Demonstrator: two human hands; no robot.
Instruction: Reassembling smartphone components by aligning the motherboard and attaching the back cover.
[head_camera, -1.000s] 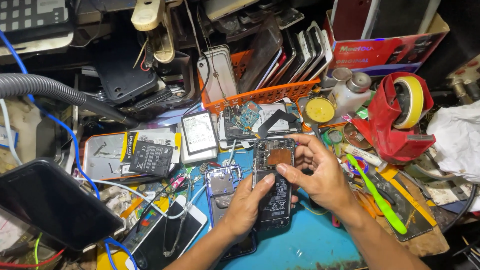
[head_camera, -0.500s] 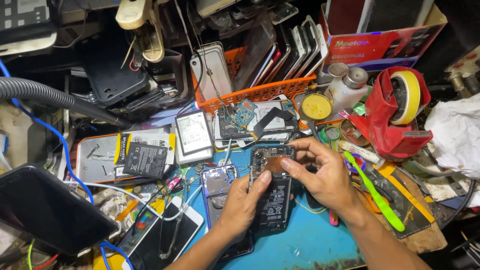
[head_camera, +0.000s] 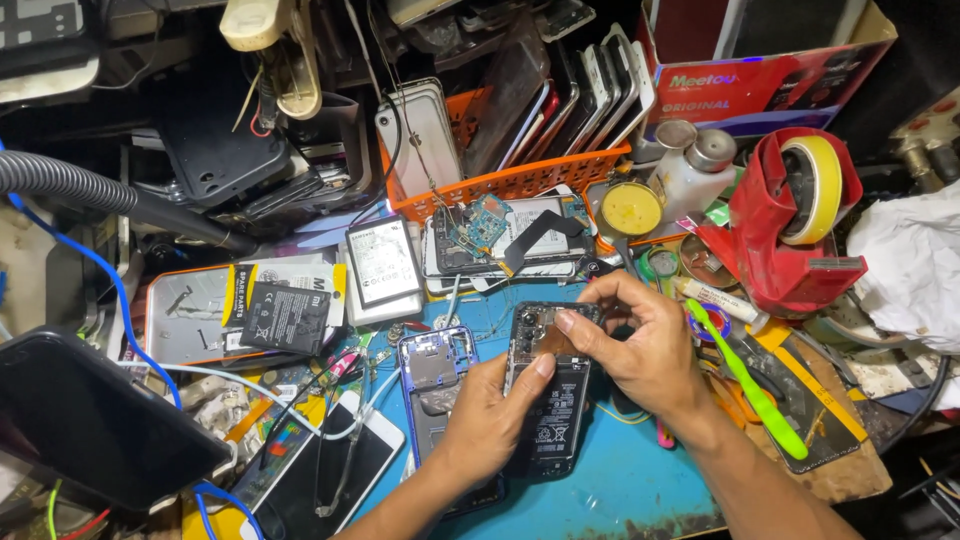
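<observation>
An opened black phone (head_camera: 550, 400) with its back removed lies on the blue mat (head_camera: 620, 480), its battery and circuit board exposed. My left hand (head_camera: 490, 415) grips its left edge, thumb resting on the battery. My right hand (head_camera: 640, 345) rests over the phone's upper part, index finger and thumb pressing near the copper-coloured patch by the camera area. A blue-rimmed phone frame (head_camera: 432, 365) lies just left of my left hand.
An orange basket (head_camera: 520, 180) of phones stands behind. A loose battery (head_camera: 383, 262), a dismantled phone with a circuit board (head_camera: 500, 235), a green toothbrush (head_camera: 745, 380), a red tape dispenser (head_camera: 790, 215), a white bottle (head_camera: 695, 175), a white phone (head_camera: 340, 470), a black tablet (head_camera: 90, 420) and cables crowd the bench.
My right hand's fingers have shifted slightly over the top of the phone. The view has tilted a little, so the bench sits lower in frame. Both hands stay on the phone.
</observation>
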